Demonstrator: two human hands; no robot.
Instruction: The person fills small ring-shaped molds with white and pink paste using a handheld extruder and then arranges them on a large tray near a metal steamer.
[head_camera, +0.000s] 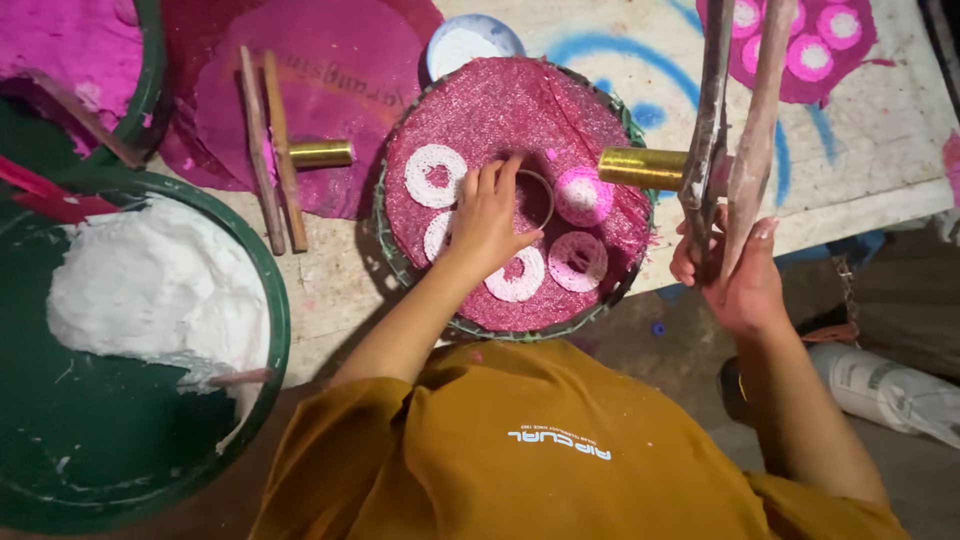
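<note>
Mustard-brown short-sleeved shirt (560, 450) with small white chest print.

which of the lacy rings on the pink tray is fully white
The ring at the tray's upper left, left of the left hand, is all white. The two on the right are tinted pink.

The round tray's pink mesh (520, 110) looks rough and grainy, and the white rings (436, 176) on it look crumbly and matt. The brass-coloured cylinder (642, 168) on the worn, paint-stained wooden sticks (735, 130) is glossy metal. The green basin (262, 290) is smooth plastic holding lumpy matt white paste (150, 285).
</note>
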